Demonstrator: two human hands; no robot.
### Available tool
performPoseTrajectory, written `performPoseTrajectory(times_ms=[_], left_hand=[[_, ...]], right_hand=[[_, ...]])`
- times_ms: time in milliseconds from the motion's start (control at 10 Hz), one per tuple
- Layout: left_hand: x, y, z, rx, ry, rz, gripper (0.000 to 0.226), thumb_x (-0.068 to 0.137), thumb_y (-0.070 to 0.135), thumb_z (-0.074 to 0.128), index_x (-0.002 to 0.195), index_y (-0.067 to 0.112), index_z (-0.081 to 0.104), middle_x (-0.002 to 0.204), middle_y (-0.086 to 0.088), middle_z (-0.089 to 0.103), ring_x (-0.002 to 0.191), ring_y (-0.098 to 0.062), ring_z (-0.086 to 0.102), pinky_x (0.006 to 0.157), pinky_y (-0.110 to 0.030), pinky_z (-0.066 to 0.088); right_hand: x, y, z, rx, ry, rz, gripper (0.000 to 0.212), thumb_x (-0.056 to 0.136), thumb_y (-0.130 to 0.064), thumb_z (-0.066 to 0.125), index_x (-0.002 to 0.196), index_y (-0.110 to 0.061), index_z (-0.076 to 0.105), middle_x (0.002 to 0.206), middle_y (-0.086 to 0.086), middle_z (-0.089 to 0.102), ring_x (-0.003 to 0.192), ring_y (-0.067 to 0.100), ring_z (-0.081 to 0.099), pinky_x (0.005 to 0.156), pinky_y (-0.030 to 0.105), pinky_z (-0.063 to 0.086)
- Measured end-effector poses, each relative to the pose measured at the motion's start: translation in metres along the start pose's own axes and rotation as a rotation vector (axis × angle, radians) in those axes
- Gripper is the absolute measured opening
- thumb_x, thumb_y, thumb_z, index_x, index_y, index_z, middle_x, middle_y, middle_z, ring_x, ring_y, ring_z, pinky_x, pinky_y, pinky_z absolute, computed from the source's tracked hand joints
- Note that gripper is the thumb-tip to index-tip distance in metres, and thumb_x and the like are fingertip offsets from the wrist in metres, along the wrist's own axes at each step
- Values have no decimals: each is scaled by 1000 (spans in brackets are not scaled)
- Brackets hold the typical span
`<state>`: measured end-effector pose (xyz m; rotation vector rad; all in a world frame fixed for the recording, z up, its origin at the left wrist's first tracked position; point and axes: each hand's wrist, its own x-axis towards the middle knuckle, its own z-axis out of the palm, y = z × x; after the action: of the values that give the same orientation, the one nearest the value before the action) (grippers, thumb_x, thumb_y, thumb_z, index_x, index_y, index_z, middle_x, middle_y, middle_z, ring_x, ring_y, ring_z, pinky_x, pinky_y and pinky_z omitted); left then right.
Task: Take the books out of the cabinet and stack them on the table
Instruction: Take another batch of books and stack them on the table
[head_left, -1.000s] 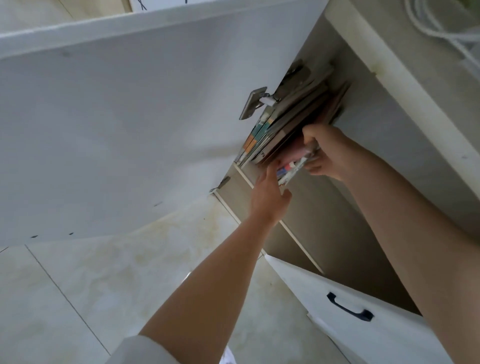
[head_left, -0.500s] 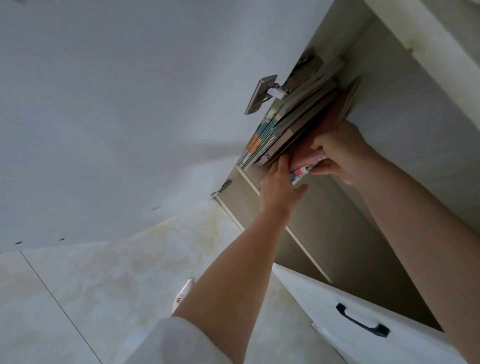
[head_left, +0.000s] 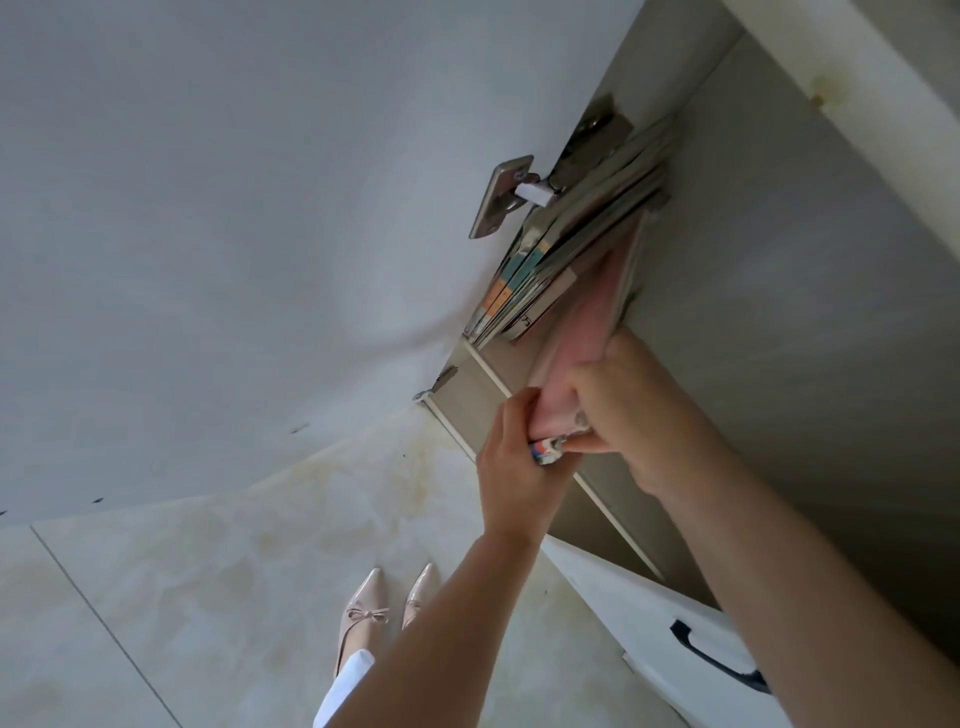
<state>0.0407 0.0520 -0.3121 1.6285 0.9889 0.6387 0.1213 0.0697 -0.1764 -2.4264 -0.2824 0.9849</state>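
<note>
A row of several thin books (head_left: 540, 275) stands on a shelf inside the open cabinet (head_left: 779, 291), leaning against the left wall by the hinge. A pink book (head_left: 587, 332) sticks partly out of the row at its right end. My right hand (head_left: 628, 410) grips its outer edge from the right. My left hand (head_left: 514, 457) clasps the same pink book from the left and below. Its coloured spine corner shows between my hands.
The open white cabinet door (head_left: 234, 234) fills the left and top of the view, with a metal hinge (head_left: 504, 197). A lower white door with a dark handle (head_left: 717, 660) hangs open at bottom right. Below lie pale floor tiles (head_left: 182, 597) and my shoes (head_left: 384, 608).
The pink book has slid outward from the row, toward me. My left hand went from resting under the books to clasping it. My view has tilted down, showing my shoes.
</note>
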Motion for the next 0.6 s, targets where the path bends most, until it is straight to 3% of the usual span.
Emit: performPoseTrajectory(times_ms=[100, 200, 300, 400, 500, 600], left_hand=[[6, -1, -3, -76, 46, -111, 51, 62, 18, 78, 106, 30, 56, 88, 10, 67, 77, -10, 61, 65, -33, 53], [17, 4, -7, -163, 73, -193, 42, 60, 33, 75, 100, 26, 62, 72, 9, 67, 67, -11, 63, 60, -33, 54], [29, 2, -13, -161, 75, -284, 38, 59, 29, 80, 91, 13, 69, 54, 16, 61, 51, -1, 56, 51, -23, 47], [37, -3, -18, -132, 4, -242, 32, 62, 17, 85, 90, 13, 71, 55, 17, 63, 53, 0, 60, 49, -12, 46], [39, -2, -23, -114, -46, -195, 34, 64, 17, 86, 95, 13, 72, 66, 21, 64, 60, 7, 63, 52, -5, 44], [37, -1, -30, -126, -99, -190, 35, 67, 17, 85, 98, 23, 69, 73, 26, 63, 64, 13, 63, 51, -5, 46]], right_hand=[[-8, -18, 7, -12, -39, -69, 18, 89, -14, 45, 99, -2, 54, 90, 17, 62, 96, 44, 64, 85, 57, 54], [-2, -26, 12, -45, -50, -90, 31, 89, -37, 44, 98, -9, 53, 84, 6, 60, 87, 34, 63, 85, 54, 55], [7, -27, 14, 6, -77, -73, 74, 75, -72, 33, 125, -21, 48, 119, 11, 60, 109, 31, 59, 93, 53, 51], [17, -7, 3, 64, 6, -154, 58, 94, -52, 39, 141, -18, 31, 120, 15, 59, 103, 34, 63, 87, 52, 54], [36, 28, -13, 108, 81, -106, 49, 96, -24, 50, 141, -16, 31, 112, 14, 63, 88, 26, 68, 68, 33, 56], [59, 63, -23, 44, 44, 13, 70, 91, -12, 60, 147, -19, 19, 129, 10, 55, 109, 24, 60, 83, 34, 52]])
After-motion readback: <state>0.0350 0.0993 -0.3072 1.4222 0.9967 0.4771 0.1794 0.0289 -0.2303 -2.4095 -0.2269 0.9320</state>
